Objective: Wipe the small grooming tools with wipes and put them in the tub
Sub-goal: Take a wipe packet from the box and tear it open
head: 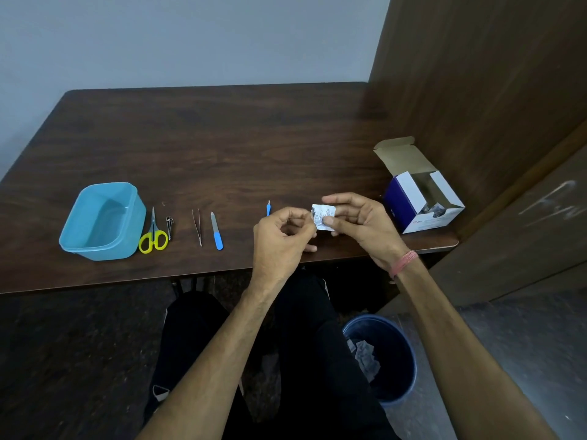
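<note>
A small white wipe packet (pixel 323 216) with printed text is pinched between both hands above the table's front edge. My left hand (pixel 281 238) grips its left edge and my right hand (pixel 362 223) holds its right side. An empty light-blue tub (pixel 103 221) stands at the left. To its right lie yellow-handled scissors (pixel 153 234), a nail clipper (pixel 170 226), tweezers (pixel 197 226) and a blue-handled nail file (pixel 216 231). A small blue-handled tool (pixel 268 208) lies just behind my left hand, partly hidden.
An open purple-and-white box of wipes (pixel 419 198) sits at the table's right end by a wooden panel (pixel 476 90). Below the table, at the right, a dark blue bin (pixel 381 360) holds crumpled wrappers. My legs are under the table's front edge.
</note>
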